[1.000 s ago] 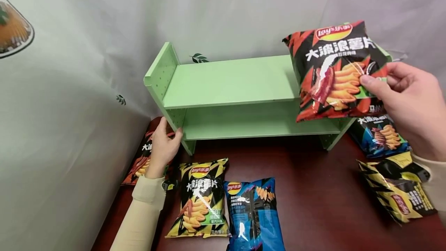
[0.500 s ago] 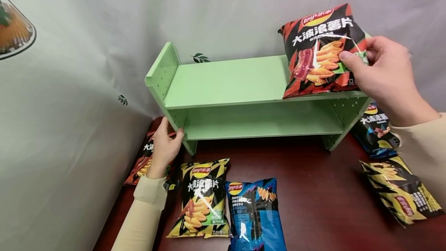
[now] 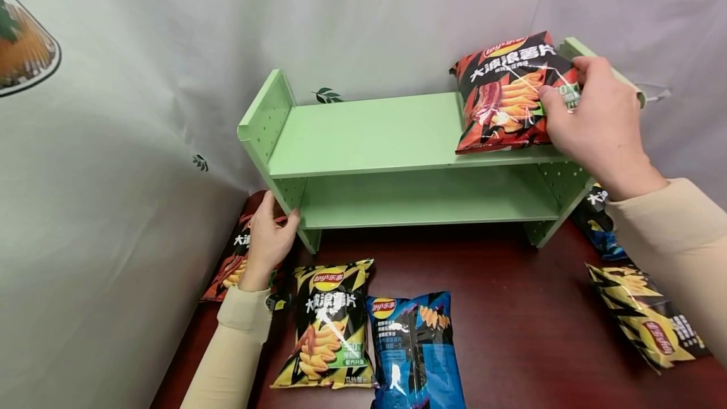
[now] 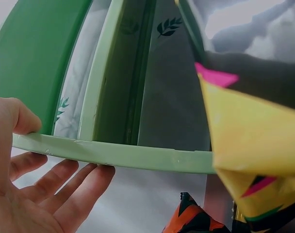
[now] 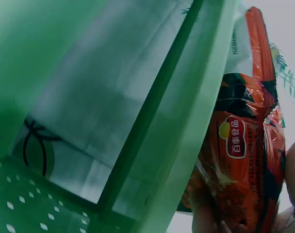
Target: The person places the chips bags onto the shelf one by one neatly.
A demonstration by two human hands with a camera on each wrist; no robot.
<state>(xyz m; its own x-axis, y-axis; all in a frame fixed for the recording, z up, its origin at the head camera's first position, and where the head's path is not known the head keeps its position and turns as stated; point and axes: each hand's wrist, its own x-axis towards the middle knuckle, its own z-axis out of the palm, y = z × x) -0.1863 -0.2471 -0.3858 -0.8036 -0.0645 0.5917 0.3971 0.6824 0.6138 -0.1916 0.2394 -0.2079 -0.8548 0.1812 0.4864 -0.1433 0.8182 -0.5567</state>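
A red and black chip bag (image 3: 502, 106) leans face-out at the right end of the top board of the green two-tier shelf (image 3: 363, 137). My right hand (image 3: 602, 125) holds the bag by its right edge, thumb on the front. In the right wrist view, the bag's back (image 5: 239, 141) appears beyond the board's edge. At the shelf's lower left, my left hand (image 3: 269, 242) grips the side panel. Seen from the left wrist, the thumb is on one face of the panel (image 4: 138, 153) and the fingers are on the other.
A yellow bag (image 3: 326, 333) and a blue bag (image 3: 417, 352) lie before the shelf on the dark red table (image 3: 511, 308). Another red bag (image 3: 230, 264) lies beside my left hand. On the right are a blue bag (image 3: 596, 223) and a yellow bag (image 3: 647, 320).
My right hand has carried the red chip bag left and back, then down onto the top board at the right end. The left hand has stayed on the side panel.
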